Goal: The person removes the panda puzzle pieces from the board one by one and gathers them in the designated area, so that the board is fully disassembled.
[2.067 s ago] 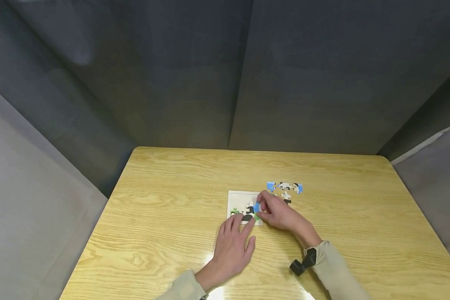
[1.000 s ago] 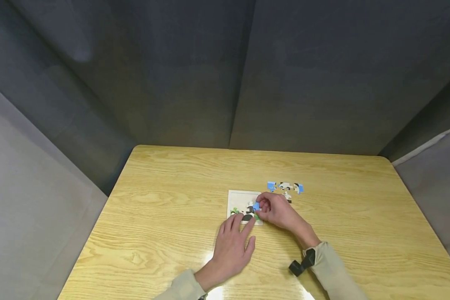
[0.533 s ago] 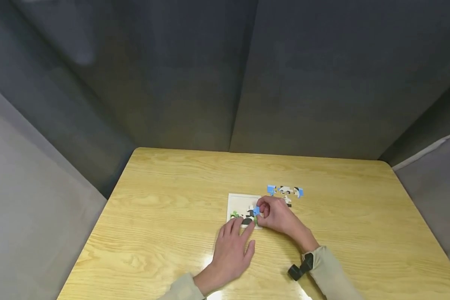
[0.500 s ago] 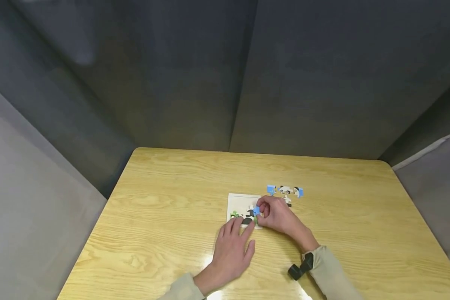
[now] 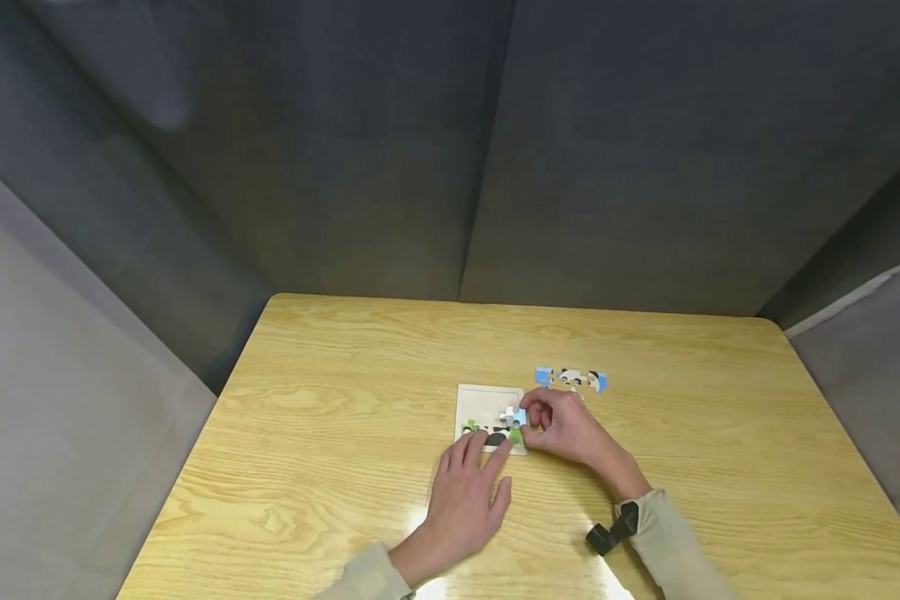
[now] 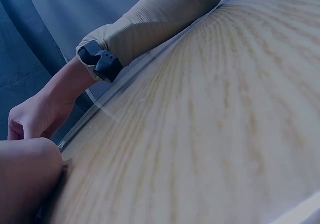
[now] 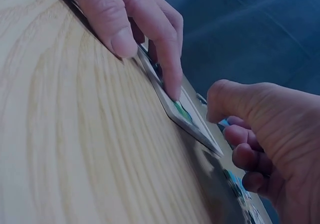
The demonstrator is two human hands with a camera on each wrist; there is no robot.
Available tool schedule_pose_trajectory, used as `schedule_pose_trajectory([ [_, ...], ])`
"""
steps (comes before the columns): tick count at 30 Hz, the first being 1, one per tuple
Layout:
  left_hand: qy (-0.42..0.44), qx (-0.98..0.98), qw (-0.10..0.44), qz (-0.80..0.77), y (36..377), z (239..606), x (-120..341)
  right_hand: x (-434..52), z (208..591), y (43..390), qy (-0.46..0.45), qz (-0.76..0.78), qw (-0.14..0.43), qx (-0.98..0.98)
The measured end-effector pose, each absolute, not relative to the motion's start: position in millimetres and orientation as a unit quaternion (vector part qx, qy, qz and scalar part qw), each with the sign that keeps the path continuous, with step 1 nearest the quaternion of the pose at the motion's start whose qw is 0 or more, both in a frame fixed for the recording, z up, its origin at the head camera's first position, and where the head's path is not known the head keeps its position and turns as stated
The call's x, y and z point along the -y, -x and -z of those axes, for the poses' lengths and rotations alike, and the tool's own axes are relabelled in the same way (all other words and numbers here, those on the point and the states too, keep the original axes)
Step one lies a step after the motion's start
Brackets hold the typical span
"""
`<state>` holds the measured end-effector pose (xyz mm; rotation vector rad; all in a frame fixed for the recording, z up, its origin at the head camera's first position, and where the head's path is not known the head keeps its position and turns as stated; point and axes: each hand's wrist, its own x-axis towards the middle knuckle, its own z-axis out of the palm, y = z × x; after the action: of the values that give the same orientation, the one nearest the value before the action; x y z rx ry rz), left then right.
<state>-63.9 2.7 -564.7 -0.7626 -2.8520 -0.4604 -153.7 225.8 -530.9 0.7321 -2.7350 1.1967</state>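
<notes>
the tray (image 5: 483, 402) lies on the table (image 5: 330, 392), well in from its far edge, where both hands meet over it. the left hand (image 5: 461, 500) has its fingers spread, some tips along the tray's near edge, thumb apart; it seems laid so to keep the tray and the black piece (image 5: 497, 439) from shifting. the right hand (image 5: 570, 429) comes in over the tray's right edge, thumb and forefinger pinching the blue-white piece (image 5: 520, 417) by its outer side, probably to leave the inner side free; whether it sits flat or tilted i cannot tell. the loose pieces (image 5: 572, 377) lie on the table near the tray's far right corner, apparently placed for the right hand's reach.
</notes>
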Motion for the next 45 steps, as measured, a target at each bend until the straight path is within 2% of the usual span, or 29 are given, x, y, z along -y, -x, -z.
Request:
schedule_pose_trajectory([
  [22,0.259,0.949,0.083,0.162,65,564,-2,-276,532,149,-0.223,-0.433,0.068,0.871],
  [45,0.258,0.948,0.091,0.166,63,567,-3,-315,527,148,-0.184,-0.43,0.074,0.881],
])
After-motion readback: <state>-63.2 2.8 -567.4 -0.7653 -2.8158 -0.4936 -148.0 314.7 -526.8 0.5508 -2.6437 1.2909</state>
